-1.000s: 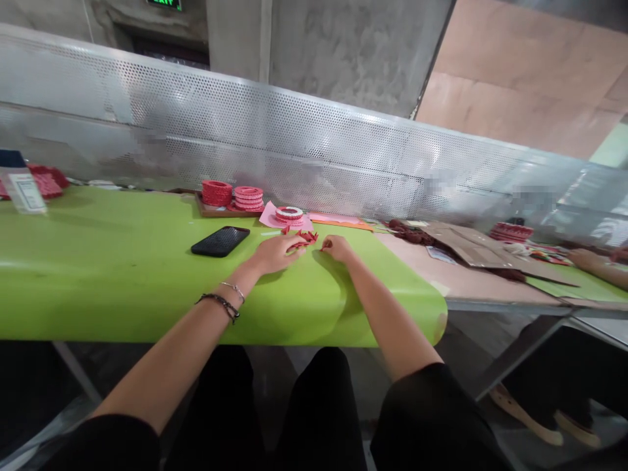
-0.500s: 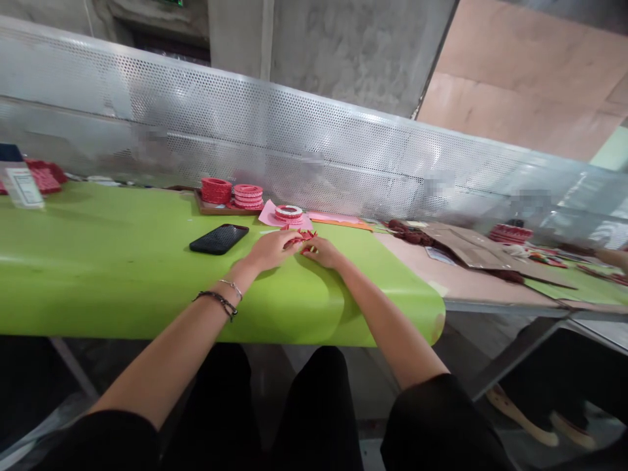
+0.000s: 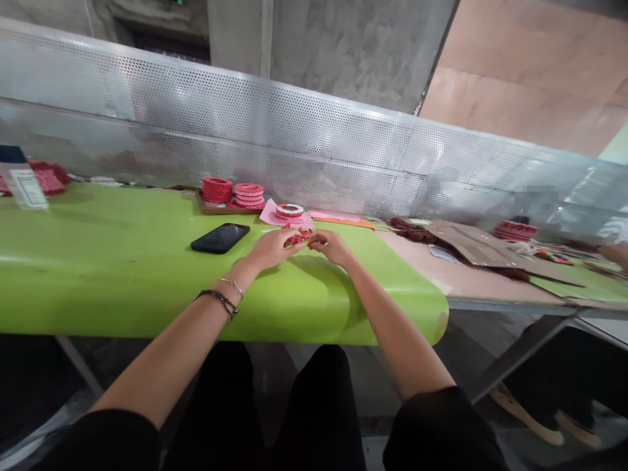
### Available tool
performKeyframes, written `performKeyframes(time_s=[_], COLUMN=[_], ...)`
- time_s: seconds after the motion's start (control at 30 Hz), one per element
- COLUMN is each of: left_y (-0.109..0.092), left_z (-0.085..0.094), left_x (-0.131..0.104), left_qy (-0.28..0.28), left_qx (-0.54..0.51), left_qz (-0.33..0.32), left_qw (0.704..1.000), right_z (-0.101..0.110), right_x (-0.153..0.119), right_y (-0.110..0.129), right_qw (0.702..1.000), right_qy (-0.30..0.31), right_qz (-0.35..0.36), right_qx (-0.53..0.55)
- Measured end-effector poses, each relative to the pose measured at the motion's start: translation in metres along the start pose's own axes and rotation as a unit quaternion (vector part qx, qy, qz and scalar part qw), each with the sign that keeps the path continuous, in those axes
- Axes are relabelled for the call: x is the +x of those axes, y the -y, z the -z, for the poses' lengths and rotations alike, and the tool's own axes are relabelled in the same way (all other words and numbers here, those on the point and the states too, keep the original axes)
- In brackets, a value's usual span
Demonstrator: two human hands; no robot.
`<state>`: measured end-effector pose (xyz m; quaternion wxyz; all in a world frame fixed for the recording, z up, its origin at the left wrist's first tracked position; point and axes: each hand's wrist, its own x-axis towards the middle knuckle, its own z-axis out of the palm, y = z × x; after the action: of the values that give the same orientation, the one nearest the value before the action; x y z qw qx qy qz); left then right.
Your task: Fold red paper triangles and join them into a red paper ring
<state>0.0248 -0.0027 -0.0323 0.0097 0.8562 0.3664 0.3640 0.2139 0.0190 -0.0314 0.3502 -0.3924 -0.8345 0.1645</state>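
Between my hands is a small red piece with pointed edges, too small to name its kind. My left hand is closed around its left side. The fingers of my right hand are pinched together at its right side; what lies between the fingertips is hard to make out. Just behind the hands, a roll of red and white trim rests on a pink paper sheet. To the left of my left hand lies a black phone.
A brown tray holds red rolls and pink rolls. A bottle stands far left on the green table cover. Flat cardboard lies right. Behind runs a perforated metal panel. At far right is a co-worker's hand.
My right hand has risen slightly and drawn a little to the right, its fingers now more pinched. My left hand stays nearly in place, still holding the red piece.
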Motion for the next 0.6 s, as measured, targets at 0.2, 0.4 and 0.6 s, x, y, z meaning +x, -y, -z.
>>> performKeyframes(time_s=[0.2, 0.4, 0.6], left_y=[0.002, 0.002, 0.0], left_z=[-0.004, -0.005, -0.005], left_x=[0.001, 0.003, 0.003], left_qy=[0.001, 0.007, 0.014], left_qx=[-0.028, -0.052, -0.064], left_qz=[-0.019, 0.0, 0.005], left_qw=[0.999, 0.999, 0.998], right_z=[-0.012, -0.012, -0.013], right_x=[-0.007, -0.008, -0.009], right_y=[0.013, 0.012, 0.011], right_qw=[0.992, 0.981, 0.976], right_qy=[-0.039, -0.065, -0.047], right_qz=[0.025, 0.018, 0.007], right_qx=[0.117, 0.182, 0.213])
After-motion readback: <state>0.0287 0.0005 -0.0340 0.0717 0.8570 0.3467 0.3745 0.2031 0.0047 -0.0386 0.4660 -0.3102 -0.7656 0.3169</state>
